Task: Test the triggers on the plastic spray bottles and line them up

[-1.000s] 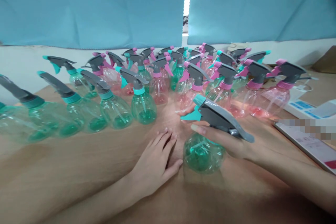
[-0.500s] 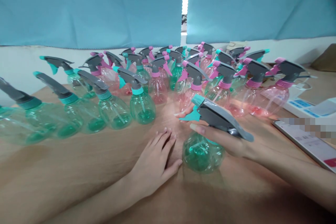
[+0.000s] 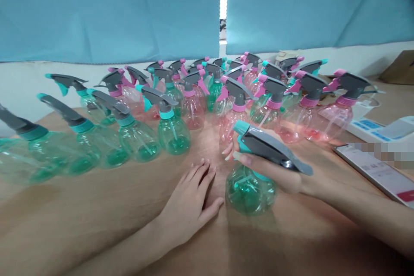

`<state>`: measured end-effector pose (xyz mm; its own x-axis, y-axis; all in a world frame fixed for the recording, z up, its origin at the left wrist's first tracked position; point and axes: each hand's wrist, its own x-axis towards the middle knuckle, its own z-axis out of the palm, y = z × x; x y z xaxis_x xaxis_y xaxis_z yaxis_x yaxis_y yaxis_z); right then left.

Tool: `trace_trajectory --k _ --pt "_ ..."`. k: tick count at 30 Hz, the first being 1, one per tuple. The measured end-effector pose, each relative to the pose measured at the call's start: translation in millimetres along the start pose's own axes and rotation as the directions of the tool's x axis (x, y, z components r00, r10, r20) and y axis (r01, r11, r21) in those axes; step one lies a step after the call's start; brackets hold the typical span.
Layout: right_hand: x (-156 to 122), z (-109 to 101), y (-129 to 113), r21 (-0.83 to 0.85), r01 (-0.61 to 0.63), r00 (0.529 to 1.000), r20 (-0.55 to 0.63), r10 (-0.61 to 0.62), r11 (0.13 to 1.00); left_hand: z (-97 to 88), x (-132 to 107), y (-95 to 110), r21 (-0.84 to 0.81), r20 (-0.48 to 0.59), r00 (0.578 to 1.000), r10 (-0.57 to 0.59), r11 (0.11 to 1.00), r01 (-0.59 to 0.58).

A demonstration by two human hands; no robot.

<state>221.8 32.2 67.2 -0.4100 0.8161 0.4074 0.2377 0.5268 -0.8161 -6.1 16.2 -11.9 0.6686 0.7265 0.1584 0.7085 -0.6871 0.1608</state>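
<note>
A green spray bottle [image 3: 250, 189] with a grey and teal trigger head [image 3: 265, 146] stands on the wooden table [image 3: 97, 215] near the middle. My right hand [image 3: 274, 170] is wrapped round its neck, fingers curled over the trigger. My left hand [image 3: 190, 200] lies flat on the table just left of the bottle, fingers stretched out, holding nothing.
Several green spray bottles [image 3: 171, 131] stand in a row at the left and several pink ones [image 3: 304, 114] at the back and right. A white device [image 3: 378, 127] and a printed sheet [image 3: 378, 172] lie at the right. Blue curtains [image 3: 113, 8] hang behind.
My right fingers have curled in over the teal trigger, which was sticking out before. My left hand has stayed flat in place. The view has shifted slightly.
</note>
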Motion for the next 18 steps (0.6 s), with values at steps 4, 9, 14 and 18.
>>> trace_trajectory --k 4,9,14,18 --pt "-0.1 -0.4 -6.0 -0.003 -0.058 0.998 0.002 0.058 0.998 -1.7 0.3 0.5 0.006 0.012 1.0 -0.007 1.0 0.006" --pt "-0.7 4.8 -4.0 0.148 -0.071 0.997 0.01 0.07 0.986 -3.6 1.9 1.3 -0.007 0.037 0.999 0.0 1.0 0.0" --pt "-2.3 9.1 1.4 0.197 -0.058 0.997 -0.03 0.066 0.979 -3.9 1.5 1.5 -0.011 0.051 0.999 -0.003 1.0 0.003" --pt "-3.8 8.2 2.5 0.181 -0.072 0.997 0.013 0.071 0.981 -4.3 0.2 2.4 -0.028 0.046 0.999 -0.011 1.0 0.012"
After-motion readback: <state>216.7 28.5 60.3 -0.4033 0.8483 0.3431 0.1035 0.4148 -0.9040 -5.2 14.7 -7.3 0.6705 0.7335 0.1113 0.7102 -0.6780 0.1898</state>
